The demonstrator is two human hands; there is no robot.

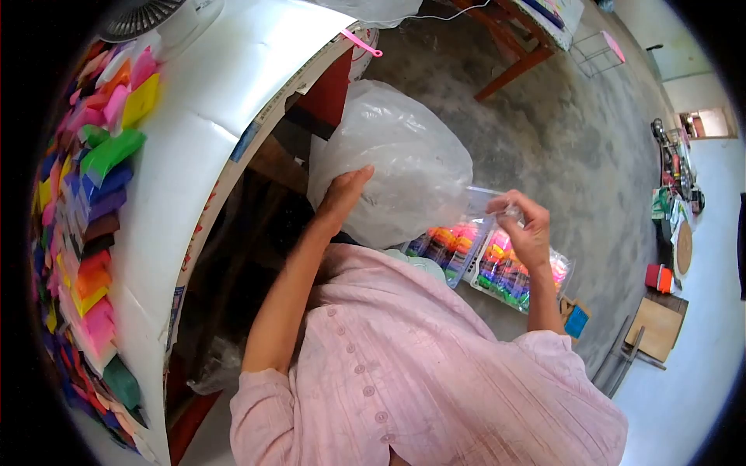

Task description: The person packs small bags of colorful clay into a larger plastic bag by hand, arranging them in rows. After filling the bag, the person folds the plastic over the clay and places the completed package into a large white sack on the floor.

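Observation:
A large, puffed-up translucent plastic bag (404,155) bulges in front of my lap. My left hand (344,200) grips its near left side, thumb on the outside and the other fingers mostly hidden. To the right of the bag, my right hand (522,225) is closed in a pinch on a piece of clear plastic (486,199). Below that hand lie clear packs of multicoloured pieces (501,272), sorted in rows of pink, orange, purple and green. One pack (443,247) is partly covered by the bag.
On my left, a white-topped table (210,85) carries many colourful small packets (113,159) and a fan (144,19). A pink strip (363,43) sticks out from its edge. A wooden-legged table (517,70) stands ahead, and a wooden board (655,328) lies at the right wall.

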